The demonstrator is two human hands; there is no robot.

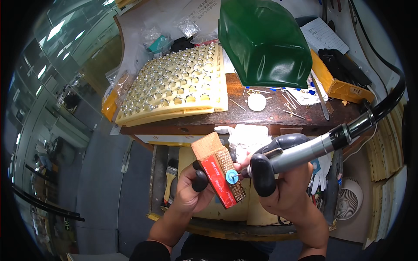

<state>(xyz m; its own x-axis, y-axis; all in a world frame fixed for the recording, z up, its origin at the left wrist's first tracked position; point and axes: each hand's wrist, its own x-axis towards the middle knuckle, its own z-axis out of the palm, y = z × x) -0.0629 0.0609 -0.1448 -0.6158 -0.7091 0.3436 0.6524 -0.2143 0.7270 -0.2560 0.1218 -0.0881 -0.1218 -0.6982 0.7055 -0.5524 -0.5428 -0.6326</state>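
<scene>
My left hand point(190, 191), with black finger covers, grips a wooden block point(207, 146) that has a red label on its side. Rows of small brass-coloured bumps cover a strip point(224, 161) along the block. In my right hand point(283, 191), also in black finger covers, is a grey metal rotary handpiece point(302, 155). A blue disc point(232, 176) at its tip lies over the bumpy strip; whether it presses on the strip I cannot tell. Both hands are above a pulled-out drawer point(257, 232). White gloves or cloth point(249, 137) lie just beyond the block.
A cream tray point(220, 82) of many rings stands at the bench's left, beside a large green cover point(265, 43). Nearby are a white round lump point(257, 102), thin tools point(291, 99) and a yellow box point(339, 87). The drawer holds a brush point(170, 180). A white fan point(350, 198) stands right.
</scene>
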